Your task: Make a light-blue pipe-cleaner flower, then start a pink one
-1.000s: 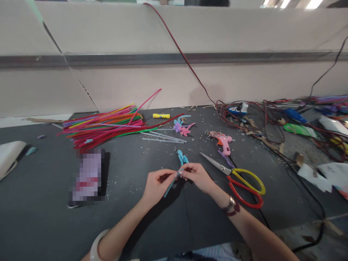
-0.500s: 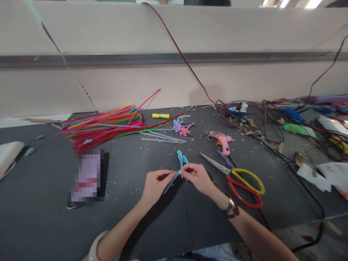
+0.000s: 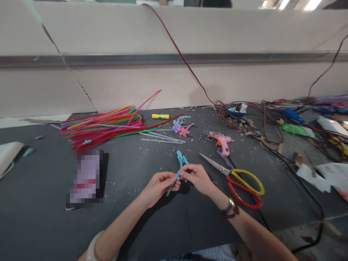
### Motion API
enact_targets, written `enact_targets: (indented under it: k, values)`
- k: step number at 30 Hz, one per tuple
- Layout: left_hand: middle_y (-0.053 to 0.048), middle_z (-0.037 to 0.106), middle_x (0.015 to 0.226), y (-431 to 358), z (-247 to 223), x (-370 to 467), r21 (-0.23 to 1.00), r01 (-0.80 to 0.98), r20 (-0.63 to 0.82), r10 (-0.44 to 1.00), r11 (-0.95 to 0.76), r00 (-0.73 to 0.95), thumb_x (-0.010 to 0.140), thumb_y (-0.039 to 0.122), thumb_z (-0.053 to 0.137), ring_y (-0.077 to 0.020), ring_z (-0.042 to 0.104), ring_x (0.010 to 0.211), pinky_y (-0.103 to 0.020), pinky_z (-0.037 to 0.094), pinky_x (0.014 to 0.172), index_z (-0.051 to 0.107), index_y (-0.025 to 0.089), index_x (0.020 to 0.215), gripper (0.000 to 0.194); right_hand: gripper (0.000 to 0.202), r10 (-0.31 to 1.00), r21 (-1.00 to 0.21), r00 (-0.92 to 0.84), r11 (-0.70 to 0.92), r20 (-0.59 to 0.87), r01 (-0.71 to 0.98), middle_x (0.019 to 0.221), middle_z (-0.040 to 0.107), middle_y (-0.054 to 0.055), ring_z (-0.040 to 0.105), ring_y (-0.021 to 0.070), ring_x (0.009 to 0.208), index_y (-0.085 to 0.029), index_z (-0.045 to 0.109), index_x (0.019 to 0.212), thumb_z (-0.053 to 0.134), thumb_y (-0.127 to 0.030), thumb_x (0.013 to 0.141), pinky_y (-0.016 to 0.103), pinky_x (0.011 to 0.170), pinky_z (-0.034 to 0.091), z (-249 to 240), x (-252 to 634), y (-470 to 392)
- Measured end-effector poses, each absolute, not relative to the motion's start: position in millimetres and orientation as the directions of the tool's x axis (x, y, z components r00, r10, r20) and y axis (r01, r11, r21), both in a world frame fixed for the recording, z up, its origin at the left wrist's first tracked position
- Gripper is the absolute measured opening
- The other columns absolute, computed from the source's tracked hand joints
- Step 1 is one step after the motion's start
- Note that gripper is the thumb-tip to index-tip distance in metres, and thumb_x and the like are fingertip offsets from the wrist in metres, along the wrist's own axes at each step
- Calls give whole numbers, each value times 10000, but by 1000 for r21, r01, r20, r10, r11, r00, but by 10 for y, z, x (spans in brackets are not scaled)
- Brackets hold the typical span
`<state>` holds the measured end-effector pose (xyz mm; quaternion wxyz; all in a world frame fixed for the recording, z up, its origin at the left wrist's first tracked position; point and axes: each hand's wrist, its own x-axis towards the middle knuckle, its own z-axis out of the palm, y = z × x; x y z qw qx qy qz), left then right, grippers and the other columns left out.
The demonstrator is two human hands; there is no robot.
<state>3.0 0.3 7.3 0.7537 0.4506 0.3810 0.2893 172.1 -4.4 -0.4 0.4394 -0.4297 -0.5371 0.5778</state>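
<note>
A: Qk, what's closest?
B: Our L hand (image 3: 159, 185), pinched narrow on a blue strip (image 3: 170, 189) above the bench (image 3: 54, 228), free end pointing back twd us. R hand (image 3: 198, 177) pinches just beside it, thumb to forefinger.
A: Any change vs. a sec ago?
B: Yep: L hand's rolled a bit, more fingers showing under the strip, & a bright-blue bit now shows btwn the fingertips. R hand's abt the same.
A: Meaning?
B: Prob. we're mid-twist, both hands needed; our guess only.
A: Further out?
B: Blue loops (image 3: 181, 157) just past our fingertips; can't tell if they're joined to the strip. Scissors (image 3: 226, 171) to the R, then pink glue gun (image 3: 225, 142), fuzzy flowers (image 3: 184, 132), fuzzy-stem bundle (image 3: 106, 127) off L, glue stick (image 3: 160, 116) at the back.
</note>
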Motion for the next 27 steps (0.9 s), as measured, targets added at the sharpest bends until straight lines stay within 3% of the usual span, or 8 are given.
enact_targets:
  k: [3, 9, 12, 15, 18, 20, 23, 27]
  values:
    - [-69, 643, 753, -13, 60, 23, 989, 119, -130, 895, 87, 426, 710, 297, 601, -151, 584, 682, -267, 461, 677, 639, 126, 792, 193, 175, 976, -998, -215, -54, -44, -40, 566, 545, -15, 449, 75, 486, -145, 621, 686, 594, -316, 710, 201, 481, 374, -14, 1716, -51]
    - [-55, 672, 796, -69, 62, 5, 844, 351, 262, 884, -404, 387, 725, 223, 587, -157, 599, 725, -259, 446, 717, 672, 175, 799, 123, 189, 974, -996, -210, -88, -82, -17, 556, 543, -16, 452, 73, 472, -142, 620, 693, 591, -328, 711, 203, 471, 369, -51, 1704, -58]
    - [-56, 678, 765, -59, 94, 11, 921, 286, 153, 921, -265, 359, 731, 222, 580, -159, 601, 710, -251, 448, 695, 682, 167, 748, 117, 180, 970, -997, -232, -77, -70, -24, 567, 548, -14, 462, 77, 490, -145, 621, 690, 587, -320, 717, 203, 482, 375, -42, 1709, -55]
    - [-62, 665, 675, -20, 88, 10, 978, 47, -207, 902, 204, 380, 734, 238, 580, -136, 589, 614, -227, 460, 608, 673, 127, 702, 149, 161, 964, -997, -262, -66, -53, -38, 577, 548, -16, 461, 77, 499, -149, 628, 703, 590, -305, 717, 201, 490, 377, -6, 1714, -63]
    - [-47, 629, 609, 15, 50, -2, 702, -202, -497, 672, 683, 549, 736, 208, 572, -86, 556, 512, -193, 463, 548, 651, 96, 690, 145, 152, 958, -997, -287, -50, -30, -63, 595, 552, -12, 462, 77, 508, -149, 632, 709, 591, -295, 718, 205, 509, 388, 34, 1715, -81]
    - [-39, 615, 592, 27, 35, -8, 543, -236, -559, 556, 806, 615, 722, 190, 579, -70, 546, 486, -182, 465, 535, 647, 90, 683, 128, 153, 954, -997, -299, -36, -12, -74, 603, 556, -8, 466, 80, 518, -148, 632, 710, 590, -295, 721, 207, 517, 393, 42, 1716, -91]
    - [-51, 644, 619, 29, 49, -2, 702, -170, -533, 669, 692, 518, 693, 217, 616, -96, 572, 527, -202, 474, 559, 665, 94, 716, 135, 163, 959, -998, -282, -19, -2, -58, 604, 561, -5, 468, 82, 517, -150, 633, 713, 588, -306, 721, 205, 509, 393, 18, 1717, -94]
    - [-52, 685, 699, -1, 98, 21, 967, 139, -244, 935, 214, 259, 662, 288, 642, -157, 608, 644, -233, 472, 606, 690, 142, 738, 172, 183, 976, -1000, -216, -10, -7, -16, 580, 559, -6, 482, 87, 520, -151, 632, 703, 578, -324, 723, 202, 502, 393, -25, 1712, -81]
